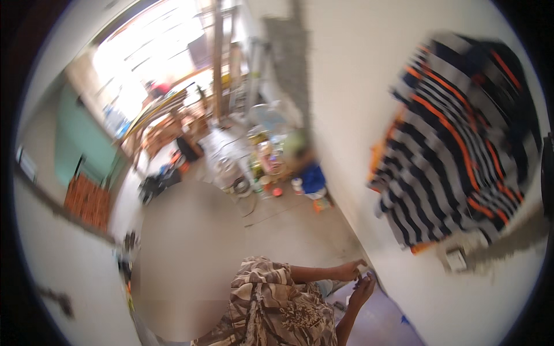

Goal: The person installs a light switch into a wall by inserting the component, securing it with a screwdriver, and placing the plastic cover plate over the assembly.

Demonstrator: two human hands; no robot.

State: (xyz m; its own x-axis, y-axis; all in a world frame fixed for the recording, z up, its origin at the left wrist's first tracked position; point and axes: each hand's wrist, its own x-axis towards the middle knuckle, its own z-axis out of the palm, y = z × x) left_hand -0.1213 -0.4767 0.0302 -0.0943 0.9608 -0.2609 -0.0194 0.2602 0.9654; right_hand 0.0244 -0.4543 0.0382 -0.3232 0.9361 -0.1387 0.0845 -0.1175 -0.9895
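Neither my left hand nor my right hand shows in the head view. Close in front, at the lower middle, is another person in a brown and cream patterned shirt (283,305), whose head is blurred out. Both of that person's forearms reach toward the right. One hand (349,270) and, just below it, the other hand (362,290) meet near the foot of the wall. Their fingers are bent around a small pale thing that is too small to name.
Striped cloth (444,138) hangs on the right wall above a switch box (456,259). Bottles and bags clutter the floor at the back, with a red ball-like thing (277,192) and a blue bag (313,179). Red bricks (86,202) are at left; a wooden post (217,63) stands behind.
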